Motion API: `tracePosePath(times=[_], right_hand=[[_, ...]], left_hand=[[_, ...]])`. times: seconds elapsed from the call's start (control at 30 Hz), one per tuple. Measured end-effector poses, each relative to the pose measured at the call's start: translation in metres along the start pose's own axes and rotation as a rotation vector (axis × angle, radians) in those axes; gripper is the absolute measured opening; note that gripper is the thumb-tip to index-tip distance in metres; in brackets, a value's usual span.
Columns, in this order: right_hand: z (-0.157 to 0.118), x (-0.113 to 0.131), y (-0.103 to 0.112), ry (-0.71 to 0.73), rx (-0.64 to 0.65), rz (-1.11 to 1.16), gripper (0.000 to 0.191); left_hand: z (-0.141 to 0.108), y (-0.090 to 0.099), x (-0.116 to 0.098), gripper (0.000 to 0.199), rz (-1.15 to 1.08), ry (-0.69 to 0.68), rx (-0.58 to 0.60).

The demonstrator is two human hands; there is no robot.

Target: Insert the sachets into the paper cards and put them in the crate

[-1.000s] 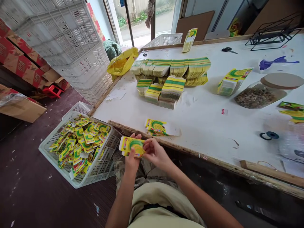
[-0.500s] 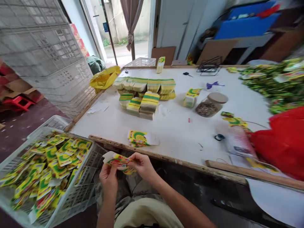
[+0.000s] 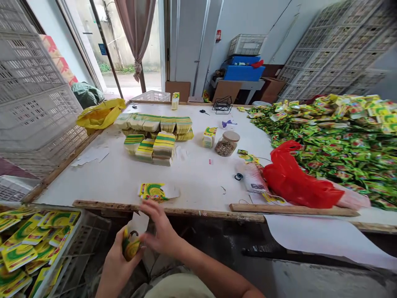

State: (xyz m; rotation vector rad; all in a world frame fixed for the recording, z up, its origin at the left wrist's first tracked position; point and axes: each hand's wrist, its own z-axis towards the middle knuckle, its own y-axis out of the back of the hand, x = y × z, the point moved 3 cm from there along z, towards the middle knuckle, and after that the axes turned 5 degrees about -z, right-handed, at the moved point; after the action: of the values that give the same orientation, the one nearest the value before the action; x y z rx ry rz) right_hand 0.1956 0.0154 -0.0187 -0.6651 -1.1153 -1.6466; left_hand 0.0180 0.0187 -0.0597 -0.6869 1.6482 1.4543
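Note:
My left hand (image 3: 117, 256) is wrapped around a small yellow-and-green carton (image 3: 132, 249), tilted below the table's front edge. The carton's white flap stands up, and a dark curved shape shows near its opening. Beside it, my right hand (image 3: 159, 232) has its fingers stretched out, with the thumb side close to or touching the carton; contact is hard to make out. On the table just beyond my hands lie flattened yellow cartons (image 3: 153, 191) with a white flap to the right.
A crate (image 3: 70, 240) of yellow cartons stands at left. Stacked flat cartons (image 3: 163, 145), a lidded jar (image 3: 228, 145), an upright carton (image 3: 209, 136) and a red plastic bag (image 3: 297, 182) sit on the white table (image 3: 198, 186). Green packets (image 3: 335, 145) heap at right.
The view has swung right. The carton, flat-looking before and held by both hands, is now opened up in my left hand, flap raised. My right hand has let go and its fingers have spread.

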Motion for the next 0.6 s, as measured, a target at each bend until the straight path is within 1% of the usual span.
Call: tracePosePath(times=[0.03, 0.07, 0.1, 0.17, 0.2, 0.23, 0.27, 0.3, 0.37, 0.4, 0.43, 0.47, 0.53, 0.57, 0.6], right_hand=[[-0.001, -0.005, -0.002, -0.112, -0.049, 0.111, 0.08], [-0.003, -0.011, -0.005, -0.221, -0.054, 0.239, 0.087], [-0.005, -0.017, -0.01, -0.328, -0.005, 0.373, 0.089], [-0.009, -0.027, -0.023, -0.519, 0.191, 0.619, 0.089], [-0.011, -0.031, -0.028, -0.589, 0.28, 0.701, 0.087], [-0.012, -0.033, -0.032, -0.634, 0.34, 0.748, 0.084], [-0.013, -0.034, -0.033, -0.651, 0.356, 0.763, 0.081], [-0.013, -0.033, -0.033, -0.639, 0.337, 0.751, 0.08], [-0.017, -0.028, -0.03, -0.561, 0.251, 0.668, 0.079], [-0.02, -0.024, -0.029, -0.51, 0.224, 0.612, 0.076], [-0.024, -0.021, -0.028, -0.452, 0.235, 0.532, 0.07], [-0.029, -0.02, -0.026, -0.376, 0.262, 0.435, 0.067], [-0.037, -0.027, -0.023, -0.261, 0.304, 0.211, 0.06], [-0.04, -0.033, -0.021, -0.201, 0.307, 0.128, 0.054], [-0.041, -0.041, -0.019, -0.119, 0.31, 0.072, 0.049]], left_hand=[[-0.002, -0.005, 0.0, 0.066, -0.001, -0.034, -0.027], [-0.004, -0.01, -0.001, 0.068, -0.006, -0.076, -0.034], [-0.005, -0.014, -0.002, 0.069, -0.014, -0.124, -0.033], [-0.004, -0.019, -0.005, 0.067, -0.014, -0.218, -0.036], [-0.003, -0.021, -0.007, 0.064, -0.009, -0.253, -0.049], [-0.001, -0.021, -0.008, 0.06, -0.003, -0.276, -0.067], [-0.001, -0.02, -0.011, 0.056, 0.004, -0.285, -0.087], [-0.001, -0.019, -0.014, 0.052, 0.008, -0.279, -0.097], [-0.006, -0.017, -0.022, 0.048, -0.007, -0.241, -0.073], [-0.01, -0.018, -0.027, 0.049, -0.043, -0.212, -0.02], [-0.013, -0.02, -0.031, 0.051, -0.094, -0.175, 0.047], [-0.015, -0.022, -0.033, 0.055, -0.139, -0.131, 0.055], [-0.016, -0.026, -0.031, 0.078, -0.198, -0.055, 0.048], [-0.015, -0.028, -0.027, 0.084, -0.185, -0.022, 0.015], [-0.014, -0.03, -0.022, 0.085, -0.146, 0.004, -0.014]])
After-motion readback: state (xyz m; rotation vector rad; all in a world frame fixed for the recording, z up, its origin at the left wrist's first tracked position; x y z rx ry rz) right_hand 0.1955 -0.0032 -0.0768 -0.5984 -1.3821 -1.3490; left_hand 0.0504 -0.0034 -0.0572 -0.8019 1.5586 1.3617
